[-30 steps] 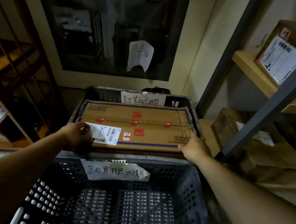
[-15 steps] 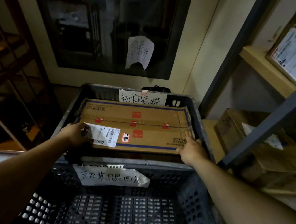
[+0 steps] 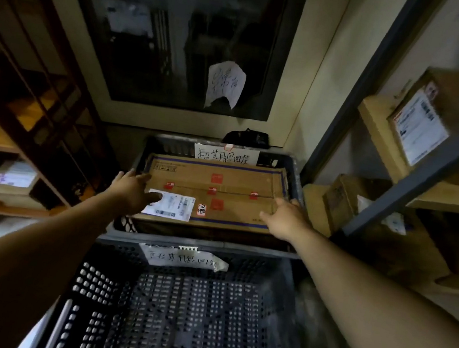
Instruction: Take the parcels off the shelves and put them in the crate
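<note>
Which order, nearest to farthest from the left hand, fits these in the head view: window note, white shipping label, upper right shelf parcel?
1. white shipping label, touching the left hand.
2. window note, straight ahead, higher.
3. upper right shelf parcel, far right.

Both bare forearms stretch forward, well apart, angling in toward the flat cardboard parcel. The left hand lies palm down over the parcel's left end, fingers straight and spread, thumb pointing inward. The right hand is at the parcel's right end, fingers likewise extended.
</note>
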The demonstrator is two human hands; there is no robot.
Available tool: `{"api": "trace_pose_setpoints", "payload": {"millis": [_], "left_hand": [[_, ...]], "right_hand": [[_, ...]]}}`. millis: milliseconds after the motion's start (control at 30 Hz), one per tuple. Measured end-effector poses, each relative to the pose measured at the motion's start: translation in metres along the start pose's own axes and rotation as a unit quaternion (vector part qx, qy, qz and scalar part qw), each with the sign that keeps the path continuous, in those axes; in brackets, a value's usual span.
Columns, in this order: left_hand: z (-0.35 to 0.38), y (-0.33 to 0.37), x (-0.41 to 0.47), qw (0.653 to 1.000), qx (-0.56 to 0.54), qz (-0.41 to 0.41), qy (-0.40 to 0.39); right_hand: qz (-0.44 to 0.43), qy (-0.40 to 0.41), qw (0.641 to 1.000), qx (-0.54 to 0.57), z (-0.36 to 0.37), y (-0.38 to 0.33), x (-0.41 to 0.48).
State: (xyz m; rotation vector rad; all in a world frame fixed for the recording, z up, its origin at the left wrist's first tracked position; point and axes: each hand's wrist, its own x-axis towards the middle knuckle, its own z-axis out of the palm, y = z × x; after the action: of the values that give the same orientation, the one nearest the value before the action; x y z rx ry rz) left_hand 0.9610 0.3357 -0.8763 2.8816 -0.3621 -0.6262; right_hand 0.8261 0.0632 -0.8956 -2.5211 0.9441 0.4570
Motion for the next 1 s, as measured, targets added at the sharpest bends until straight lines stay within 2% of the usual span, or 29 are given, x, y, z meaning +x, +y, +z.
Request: {"api": "trace_pose_setpoints", "payload": {"millis": [267, 633, 800, 1000], "left_hand": [[-0.150, 0.033, -0.125, 1.000, 0.005, -0.003, -0.017], [-0.294, 0.085, -0.312, 0.998, -0.041, -0.014, -0.047], [-0.335, 0.101, -0.376, 0.999, -0.042, 0.020, -0.027], [-0.368, 0.107, -0.445, 0.997, -0.014, 0.079, 0.019]], "right_hand": [[-0.057, -0.039, 0.997, 0.018, -0.146, -0.047, -0.114], [-0.082, -0.102, 0.991, 0.030, -0.300, -0.075, -0.287], [-0.091, -0.085, 0.992, 0.031, -0.347, -0.074, -0.354], [-0.098, -0.021, 0.994, 0.049, -0.382, -0.064, -0.442]]}}
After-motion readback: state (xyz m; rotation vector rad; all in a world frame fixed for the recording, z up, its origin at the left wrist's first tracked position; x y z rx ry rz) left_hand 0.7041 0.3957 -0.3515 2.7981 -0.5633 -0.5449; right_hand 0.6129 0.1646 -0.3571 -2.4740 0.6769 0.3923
